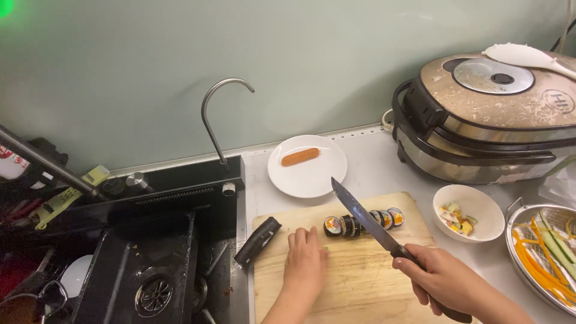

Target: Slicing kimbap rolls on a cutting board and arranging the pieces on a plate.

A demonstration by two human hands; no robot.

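Note:
A row of cut seaweed rice roll slices [360, 223] lies on a wooden cutting board [354, 282]. My right hand [441, 279] grips a long knife [367, 221], whose blade points up-left across the slices. My left hand [304, 264] rests flat on the board, fingers closed, just left of the end slice and holding nothing. A dark uncut roll [257, 241] lies at the board's left edge, overhanging the sink.
A white plate [307, 174] behind the board holds a sausage [300, 156]. A small bowl [468, 213] of chopped bits and a metal strainer [543, 252] of vegetable strips sit to the right. A rice cooker [486, 120] carries a white paddle [528, 57]. Black sink [144, 264] and faucet [219, 114] at left.

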